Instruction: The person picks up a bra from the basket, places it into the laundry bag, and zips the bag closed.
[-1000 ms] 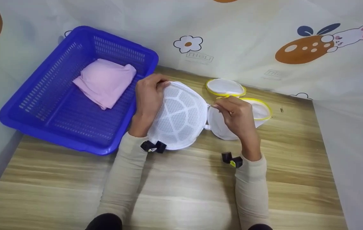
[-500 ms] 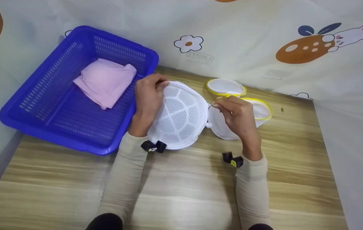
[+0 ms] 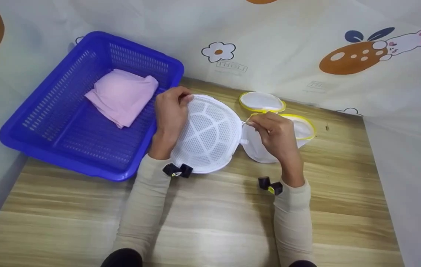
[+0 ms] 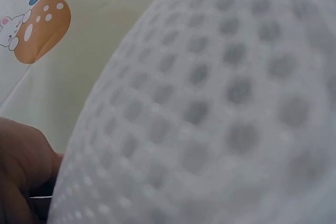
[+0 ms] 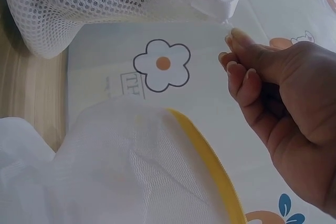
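A rounded white mesh laundry bag (image 3: 210, 137), with panels of coarse holes, is held up over the table between both hands. My left hand (image 3: 171, 115) pinches its upper left rim between thumb and fingers. At the bag's right edge my right hand (image 3: 277, 133) pinches a small end between thumb and forefinger; it is too small to identify. A white fabric tab (image 5: 223, 1) sits beside those fingertips in the right wrist view. Close mesh fills most of the left wrist view. Behind the right hand lie two white bags with yellow rims, a small one (image 3: 260, 101) and a larger one (image 3: 260, 148).
On the left stands a blue perforated plastic basket (image 3: 84, 148) with a folded pink cloth (image 3: 123, 94) inside. The wood-grain table (image 3: 214, 222) meets a patterned wall covering (image 3: 277, 44) at the back and on both sides.
My left hand has shifted slightly left with the bag's rim. The white tab at the bag's right edge has swung a little upward. My right hand stays nearly still.
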The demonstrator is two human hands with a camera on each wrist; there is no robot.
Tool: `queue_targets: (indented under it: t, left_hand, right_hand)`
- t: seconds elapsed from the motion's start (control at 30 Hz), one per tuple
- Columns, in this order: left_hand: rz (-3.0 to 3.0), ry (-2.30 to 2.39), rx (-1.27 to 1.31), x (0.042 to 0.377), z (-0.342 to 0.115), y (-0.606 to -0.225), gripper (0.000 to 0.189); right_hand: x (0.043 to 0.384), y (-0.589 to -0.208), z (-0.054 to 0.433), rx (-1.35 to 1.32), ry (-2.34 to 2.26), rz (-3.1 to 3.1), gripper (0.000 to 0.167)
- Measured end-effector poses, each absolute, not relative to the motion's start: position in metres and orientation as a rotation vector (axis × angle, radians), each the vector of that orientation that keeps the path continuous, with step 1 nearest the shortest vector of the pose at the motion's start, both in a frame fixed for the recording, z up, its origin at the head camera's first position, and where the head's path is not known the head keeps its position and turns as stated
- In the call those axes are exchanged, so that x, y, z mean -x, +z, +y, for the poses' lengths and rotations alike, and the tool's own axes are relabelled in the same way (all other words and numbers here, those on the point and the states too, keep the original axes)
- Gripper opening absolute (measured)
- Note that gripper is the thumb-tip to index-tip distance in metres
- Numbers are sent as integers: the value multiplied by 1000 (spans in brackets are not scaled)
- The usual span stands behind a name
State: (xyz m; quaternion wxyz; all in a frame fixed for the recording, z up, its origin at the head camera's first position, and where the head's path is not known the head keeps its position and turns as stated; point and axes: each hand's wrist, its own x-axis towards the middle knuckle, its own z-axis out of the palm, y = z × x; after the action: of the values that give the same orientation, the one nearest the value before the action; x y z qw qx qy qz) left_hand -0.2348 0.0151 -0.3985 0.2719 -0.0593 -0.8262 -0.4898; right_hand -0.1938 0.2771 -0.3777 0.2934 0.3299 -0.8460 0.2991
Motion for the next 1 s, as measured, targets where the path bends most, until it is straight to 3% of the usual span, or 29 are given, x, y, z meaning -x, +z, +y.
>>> queue_targets:
  t: [0.6, 1.0]
  left_hand:
    - [-2245, -1068, 633, 231, 27, -396, 16]
    - [-2208, -1119, 713, 228, 39, -395, 13]
  right_hand:
    - [192, -377, 274, -890, 781, -2246, 4]
    - [192, -377, 274, -893, 784, -2232, 4]
